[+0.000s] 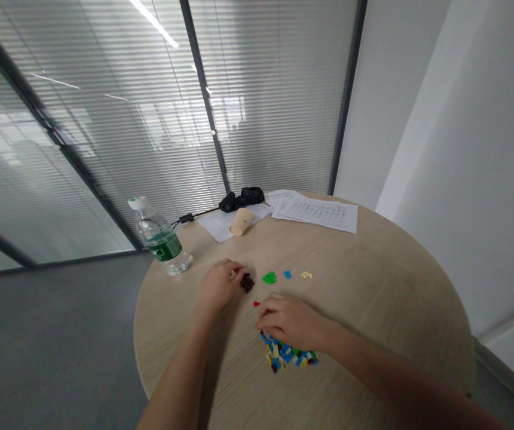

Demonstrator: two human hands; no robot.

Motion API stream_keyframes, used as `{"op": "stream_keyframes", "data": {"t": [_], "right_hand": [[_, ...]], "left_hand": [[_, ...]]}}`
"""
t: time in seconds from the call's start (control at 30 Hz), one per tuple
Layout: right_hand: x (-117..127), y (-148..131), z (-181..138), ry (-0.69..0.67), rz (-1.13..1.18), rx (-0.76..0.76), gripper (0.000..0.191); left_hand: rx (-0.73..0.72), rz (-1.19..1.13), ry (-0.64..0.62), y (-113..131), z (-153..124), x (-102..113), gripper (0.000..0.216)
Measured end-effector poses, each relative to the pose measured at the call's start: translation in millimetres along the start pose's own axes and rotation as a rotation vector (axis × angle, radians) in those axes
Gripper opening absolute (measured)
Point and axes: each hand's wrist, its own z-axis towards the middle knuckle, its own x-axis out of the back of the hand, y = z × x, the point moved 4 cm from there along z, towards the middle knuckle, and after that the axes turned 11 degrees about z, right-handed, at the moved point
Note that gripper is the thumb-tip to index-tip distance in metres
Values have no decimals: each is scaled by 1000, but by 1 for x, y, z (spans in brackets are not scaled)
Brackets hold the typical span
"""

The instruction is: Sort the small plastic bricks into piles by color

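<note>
Blue, yellow, green toy bricks (286,353)

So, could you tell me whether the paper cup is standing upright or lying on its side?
Lying on its side: the paper cup rests lengthwise on a sheet of paper, its tapered wall against the sheet.

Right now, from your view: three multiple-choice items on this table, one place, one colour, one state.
1. Where is the clear plastic water bottle? A) on the printed sheets B) near the left rim of the round wooden table C) on the floor
2. What colour is the small brick pile beside the left hand? A) dark red B) green C) blue
3. How does the beige paper cup lie? A) upright B) crushed flat C) on its side

1 B, it stands there. 2 A, the pile shows dark red. 3 C, its length lies flat.
</note>
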Motion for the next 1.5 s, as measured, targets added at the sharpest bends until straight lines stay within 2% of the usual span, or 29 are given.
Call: {"op": "stream_keyframes", "data": {"t": [0.27, 0.47, 0.57, 0.7, 0.87, 0.97, 1.2, 1.33, 1.5], "right_hand": [[-8, 6, 0, 33, 22, -109, 14], [-5, 3, 1, 60, 68, -116, 10], [5, 10, -3, 175, 228, -210, 6], [24, 36, -15, 396, 533, -442, 4], [33, 60, -23, 543, 909, -524, 17], [31, 63, -22, 538, 1024, -531, 25], [29, 57, -21, 532, 1123, -608, 30], [26, 57, -22, 514, 1207, -663, 32], [26, 55, -21, 508, 1288, -662, 32]], "left_hand": [[-49, -50, 1, 13, -2, 0, 22], [-99, -124, 39, 16, -2, 1, 21], [-190, -196, 55, 21, -3, 3, 20], [-420, -281, 37, 41, -12, 9, 16], [-600, -338, 69, 68, -23, 9, 15], [-634, -362, 141, 73, -24, 7, 10], [-625, -386, 269, 71, -23, 10, 13], [-658, -413, 295, 73, -25, 13, 12], [-631, -407, 285, 73, -24, 13, 12]]}}
